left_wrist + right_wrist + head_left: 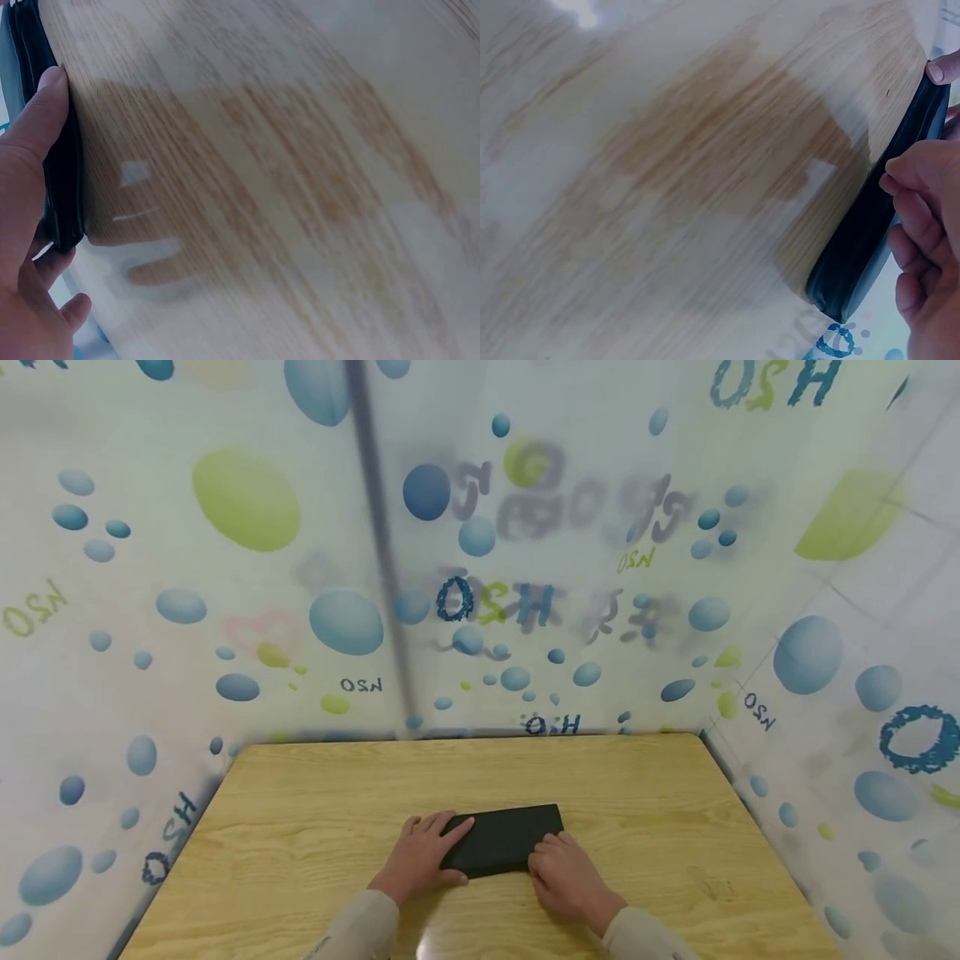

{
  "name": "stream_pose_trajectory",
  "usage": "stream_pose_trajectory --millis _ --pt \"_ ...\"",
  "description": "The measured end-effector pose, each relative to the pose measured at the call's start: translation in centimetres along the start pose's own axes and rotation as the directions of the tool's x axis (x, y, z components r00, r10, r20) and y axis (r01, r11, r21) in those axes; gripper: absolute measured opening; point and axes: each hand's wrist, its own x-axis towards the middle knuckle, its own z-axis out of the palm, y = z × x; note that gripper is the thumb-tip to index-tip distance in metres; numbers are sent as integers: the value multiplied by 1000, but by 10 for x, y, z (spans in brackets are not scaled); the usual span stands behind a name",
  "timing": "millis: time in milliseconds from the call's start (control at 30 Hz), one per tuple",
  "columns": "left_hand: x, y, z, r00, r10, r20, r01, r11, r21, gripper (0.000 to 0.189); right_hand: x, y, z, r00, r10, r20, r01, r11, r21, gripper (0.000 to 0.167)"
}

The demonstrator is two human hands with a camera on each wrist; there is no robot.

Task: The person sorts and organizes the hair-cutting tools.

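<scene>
A flat black rectangular case [504,841] lies on the wooden table, slightly slanted, with seam-like lines along its near side [870,217]. My left hand [422,856] holds its left end, the thumb along the near edge and the fingers spread over the top. In the left wrist view, the left thumb [46,112] presses the side of the case [69,172]. At the near right part of the case is my right hand [566,872], fingers curled, with thumb and forefinger pinching at its edge. What exactly the right fingertips pinch is hidden.
The light wooden table [315,793] extends around the case on every side. A pale wall covering [480,693] with blue and green dots and lettering stands behind the table and along both sides. Light reflects off the glossy tabletop.
</scene>
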Motion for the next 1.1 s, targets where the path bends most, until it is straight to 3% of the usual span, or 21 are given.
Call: stream_pose_trajectory --millis 500,1100 --pt "-1 -2 3 999 12 -36 -11 1000 16 83 12 -11 0 999 -41 4 41 999 5 19" --pt "-1 -1 7 999 10 -52 -9 1000 18 83 23 -25 2 995 -39 91 38 999 13 16"
